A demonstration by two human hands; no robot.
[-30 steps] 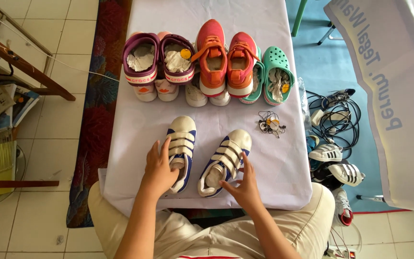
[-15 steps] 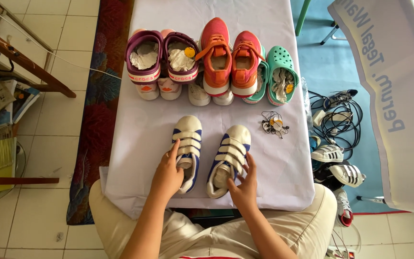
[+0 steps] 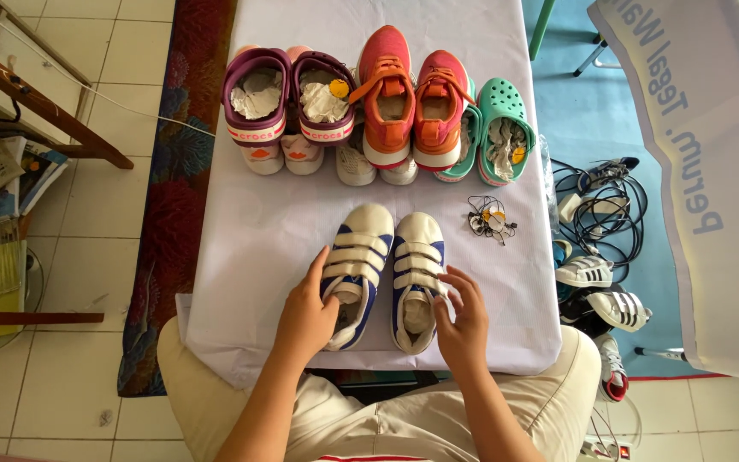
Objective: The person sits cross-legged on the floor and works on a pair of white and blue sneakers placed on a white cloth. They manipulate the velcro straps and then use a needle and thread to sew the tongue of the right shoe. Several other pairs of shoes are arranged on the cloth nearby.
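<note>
Two white strap sneakers with blue trim lie side by side near the front of a table covered in white paper [image 3: 258, 239]. My left hand [image 3: 308, 310] rests on the heel side of the left sneaker [image 3: 358, 265], fingers curled around it. My right hand [image 3: 462, 318] touches the right sneaker [image 3: 416, 278] at its outer edge, with the fingers spread over the straps. Both shoes point away from me and sit close together, almost parallel.
Along the far edge stand maroon clogs [image 3: 288, 98], orange sneakers [image 3: 410, 103] and green clogs [image 3: 499, 128], with white shoes beneath. A bunch of keys [image 3: 489, 220] lies right of the pair. Cables [image 3: 600, 201] and striped shoes [image 3: 596, 287] lie on the floor at right.
Both hands have pushed the two white sneakers together: they were angled apart, and now sit close and nearly parallel. The view has shifted slightly.
</note>
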